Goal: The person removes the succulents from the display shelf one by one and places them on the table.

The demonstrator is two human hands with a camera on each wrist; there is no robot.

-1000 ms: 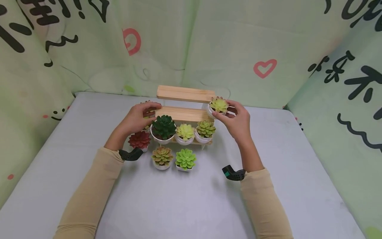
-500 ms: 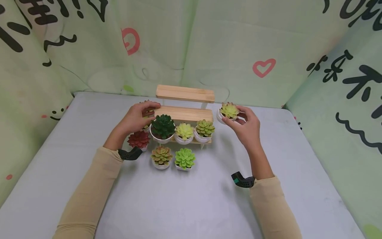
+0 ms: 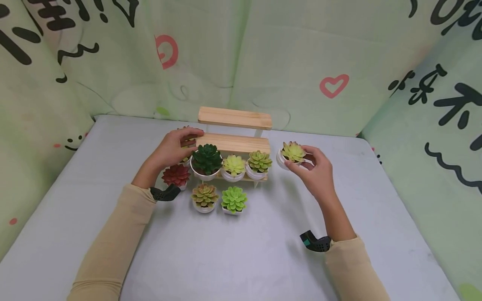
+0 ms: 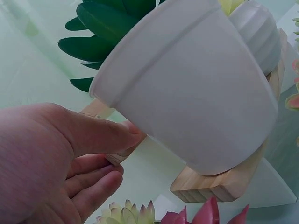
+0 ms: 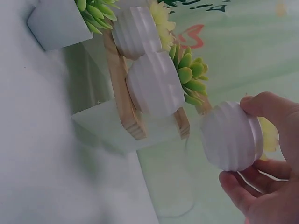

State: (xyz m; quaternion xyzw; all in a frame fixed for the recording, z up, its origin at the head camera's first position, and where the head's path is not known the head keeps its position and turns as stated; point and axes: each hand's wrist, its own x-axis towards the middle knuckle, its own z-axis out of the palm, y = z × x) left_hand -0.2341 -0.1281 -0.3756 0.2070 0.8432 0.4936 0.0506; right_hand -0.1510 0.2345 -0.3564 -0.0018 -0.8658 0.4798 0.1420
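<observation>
My right hand (image 3: 317, 172) grips a small potted yellow-green succulent (image 3: 293, 153) in the air, right of the tiered wooden plant stand (image 3: 234, 143). In the right wrist view, thumb and fingertips hold its ribbed white pot (image 5: 231, 136) by the sides. My left hand (image 3: 174, 147) pinches the left end of the stand's middle board, thumb and fingers on either side. The bottom board carries a dark green succulent (image 3: 206, 159) in a larger white pot, a pale yellow-green succulent (image 3: 233, 165) and an olive-green succulent (image 3: 259, 161). The upper two boards bear no pots.
In front of the stand are a brownish succulent (image 3: 204, 195) and a bright green succulent (image 3: 234, 200). A red succulent (image 3: 176, 175) stands by my left wrist, with more plants partly hidden behind that hand. Printed curtains (image 3: 278, 54) border the white table (image 3: 241, 259).
My right hand has carried the potted yellow-green succulent away from the top board's right end, rightward and nearer to me. The left hand stays at the stand.
</observation>
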